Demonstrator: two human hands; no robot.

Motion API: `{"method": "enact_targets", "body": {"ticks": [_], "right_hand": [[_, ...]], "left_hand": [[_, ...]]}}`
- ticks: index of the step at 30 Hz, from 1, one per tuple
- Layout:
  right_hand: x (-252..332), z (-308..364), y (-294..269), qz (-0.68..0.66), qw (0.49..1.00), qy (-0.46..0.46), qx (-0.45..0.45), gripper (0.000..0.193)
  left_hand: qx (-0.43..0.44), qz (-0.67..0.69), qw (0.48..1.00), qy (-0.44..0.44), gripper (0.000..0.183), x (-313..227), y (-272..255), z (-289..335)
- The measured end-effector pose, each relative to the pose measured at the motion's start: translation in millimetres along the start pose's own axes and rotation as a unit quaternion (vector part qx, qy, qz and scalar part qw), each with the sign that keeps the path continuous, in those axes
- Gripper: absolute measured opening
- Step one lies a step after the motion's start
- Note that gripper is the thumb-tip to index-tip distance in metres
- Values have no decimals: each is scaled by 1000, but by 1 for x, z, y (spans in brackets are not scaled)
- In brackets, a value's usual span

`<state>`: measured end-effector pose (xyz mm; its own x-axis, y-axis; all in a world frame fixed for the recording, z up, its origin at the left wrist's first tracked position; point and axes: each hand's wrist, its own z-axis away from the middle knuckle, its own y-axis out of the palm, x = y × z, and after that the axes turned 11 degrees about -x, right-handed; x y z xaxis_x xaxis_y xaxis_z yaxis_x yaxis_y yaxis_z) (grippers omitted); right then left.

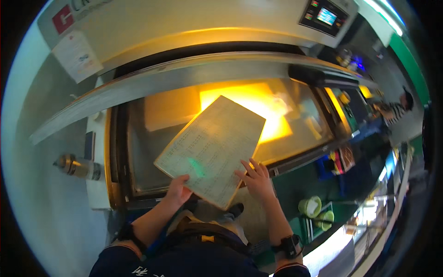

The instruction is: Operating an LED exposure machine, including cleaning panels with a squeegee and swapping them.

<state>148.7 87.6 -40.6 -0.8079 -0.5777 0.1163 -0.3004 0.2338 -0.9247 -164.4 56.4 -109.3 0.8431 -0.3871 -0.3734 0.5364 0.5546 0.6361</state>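
Note:
A pale greenish circuit board panel [217, 143] with rows of small dark marks is held tilted in front of me. My left hand [179, 190] grips its lower left edge, the thumb on top. On the right edge, my right hand [257, 179] holds the panel with the fingers somewhat apart. Beneath and beyond the panel is a glass-topped machine bed [157, 157], lit bright yellow near its middle. A small green patch of light falls on the panel's face.
A raised metal frame bar [184, 74] spans the bed's far side, below the machine's housing with a control screen [326, 16]. A clear bottle [76, 166] stands left. At right are green cups [310, 206] in a rack and a person [398, 108] in a striped shirt.

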Motion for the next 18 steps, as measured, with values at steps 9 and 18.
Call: {"method": "enact_targets", "body": {"ticks": [9, 18], "right_hand": [[-39, 117, 19, -336, 922, 170, 88, 52], [-109, 117, -69, -239, 941, 239, 1, 54]], "left_hand": [[-176, 4, 984, 0, 23, 52, 6, -97], [-110, -857, 303, 402, 70, 35, 9, -90]]}}
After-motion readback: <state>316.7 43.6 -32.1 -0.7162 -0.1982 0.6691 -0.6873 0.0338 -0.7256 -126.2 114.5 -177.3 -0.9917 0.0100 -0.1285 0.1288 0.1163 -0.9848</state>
